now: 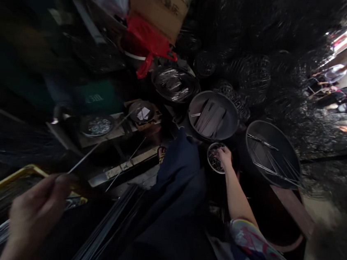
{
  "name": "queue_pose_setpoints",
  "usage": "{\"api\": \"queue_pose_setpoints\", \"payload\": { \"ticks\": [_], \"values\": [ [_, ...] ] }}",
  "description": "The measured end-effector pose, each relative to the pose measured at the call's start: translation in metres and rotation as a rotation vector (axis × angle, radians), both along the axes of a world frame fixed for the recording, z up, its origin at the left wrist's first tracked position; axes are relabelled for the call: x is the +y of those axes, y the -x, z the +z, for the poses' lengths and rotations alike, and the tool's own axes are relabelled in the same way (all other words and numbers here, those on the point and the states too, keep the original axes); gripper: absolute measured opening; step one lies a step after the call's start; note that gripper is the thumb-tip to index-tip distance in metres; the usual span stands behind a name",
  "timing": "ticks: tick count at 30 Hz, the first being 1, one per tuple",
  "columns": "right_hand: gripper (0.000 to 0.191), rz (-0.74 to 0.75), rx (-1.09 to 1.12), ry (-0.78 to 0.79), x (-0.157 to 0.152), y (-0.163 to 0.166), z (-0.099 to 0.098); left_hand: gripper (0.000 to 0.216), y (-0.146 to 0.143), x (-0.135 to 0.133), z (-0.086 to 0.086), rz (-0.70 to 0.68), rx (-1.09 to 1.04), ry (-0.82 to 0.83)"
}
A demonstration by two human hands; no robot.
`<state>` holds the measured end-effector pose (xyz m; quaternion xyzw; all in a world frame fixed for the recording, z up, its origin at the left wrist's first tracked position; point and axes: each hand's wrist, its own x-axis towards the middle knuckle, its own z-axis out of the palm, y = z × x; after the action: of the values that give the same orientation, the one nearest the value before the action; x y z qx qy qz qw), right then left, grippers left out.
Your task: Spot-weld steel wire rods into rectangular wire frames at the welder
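Note:
My left hand [39,207], slightly blurred, is closed on a thin metal rod [85,159] at the lower left. The rod slants up and to the right, towards a dish of small shiny metal bits [99,126]. Further right, my right hand [225,157] reaches into a small round bowl [208,160] of little dark metal pieces [215,159]. Its fingers are drawn together among the pieces, and the fingertips are hidden, so what they pinch does not show.
Wide pans hold flat grey strips [208,117], pliers-like tools and thin wires [270,156], and shiny metal pieces [173,84]. A red plastic bag [147,38] lies before a cardboard box [162,4]. Long rods [107,226] lie near my leg. Dark wire bundles [257,72] are stacked behind.

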<state>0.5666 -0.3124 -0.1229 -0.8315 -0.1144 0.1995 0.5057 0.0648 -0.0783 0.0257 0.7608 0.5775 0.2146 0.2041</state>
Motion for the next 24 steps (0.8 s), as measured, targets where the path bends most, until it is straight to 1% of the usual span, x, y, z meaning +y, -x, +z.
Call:
{"api": "queue_pose_setpoints", "payload": {
  "ticks": [1, 3, 6, 9, 11, 13, 15, 16, 17, 19, 21, 22, 23, 24],
  "values": [
    [0.023, 0.035, 0.008, -0.042, 0.008, 0.005, 0.008, 0.027, 0.001, 0.001, -0.007, -0.005, -0.014, 0.003],
    [0.030, 0.121, 0.027, -0.115, 0.026, 0.017, 0.027, 0.027, 0.003, 0.003, -0.015, -0.041, -0.072, 0.038],
    [0.040, 0.274, 0.061, -0.175, 0.051, 0.042, 0.052, 0.032, 0.007, 0.001, -0.018, -0.119, -0.179, 0.076],
    [0.040, 0.413, 0.077, -0.187, 0.064, 0.071, 0.062, 0.035, 0.011, 0.003, -0.018, -0.150, -0.237, 0.059],
    [0.039, 0.482, 0.025, -0.148, 0.064, 0.088, 0.062, 0.035, 0.017, 0.005, -0.019, -0.142, -0.260, 0.052],
    [0.040, 0.529, -0.081, -0.053, 0.061, 0.100, 0.062, 0.035, 0.025, 0.005, -0.021, -0.130, -0.286, 0.048],
    [0.042, 0.536, -0.214, 0.047, 0.063, 0.109, 0.070, 0.034, 0.034, 0.005, -0.022, -0.124, -0.306, 0.040],
    [0.042, 0.525, -0.277, 0.070, 0.068, 0.114, 0.077, 0.034, 0.038, 0.004, -0.022, -0.121, -0.311, 0.032],
    [0.041, 0.517, -0.330, 0.068, 0.077, 0.121, 0.085, 0.033, 0.041, 0.004, -0.023, -0.117, -0.312, 0.023],
    [0.039, 0.529, -0.389, -0.001, 0.108, 0.143, 0.103, 0.033, 0.045, 0.006, -0.024, -0.110, -0.302, -0.001],
    [0.033, 0.647, -0.379, -0.090, 0.149, 0.177, 0.117, 0.033, 0.044, 0.012, -0.027, -0.107, -0.257, -0.026],
    [0.027, 0.736, -0.364, -0.115, 0.171, 0.196, 0.120, 0.033, 0.041, 0.017, -0.029, -0.112, -0.205, -0.033],
    [0.020, 0.828, -0.356, -0.128, 0.191, 0.216, 0.120, 0.033, 0.038, 0.023, -0.031, -0.117, -0.136, -0.035],
    [0.013, 0.882, -0.317, -0.130, 0.210, 0.235, 0.118, 0.033, 0.033, 0.029, -0.034, -0.120, -0.065, -0.032]
  ]
}}
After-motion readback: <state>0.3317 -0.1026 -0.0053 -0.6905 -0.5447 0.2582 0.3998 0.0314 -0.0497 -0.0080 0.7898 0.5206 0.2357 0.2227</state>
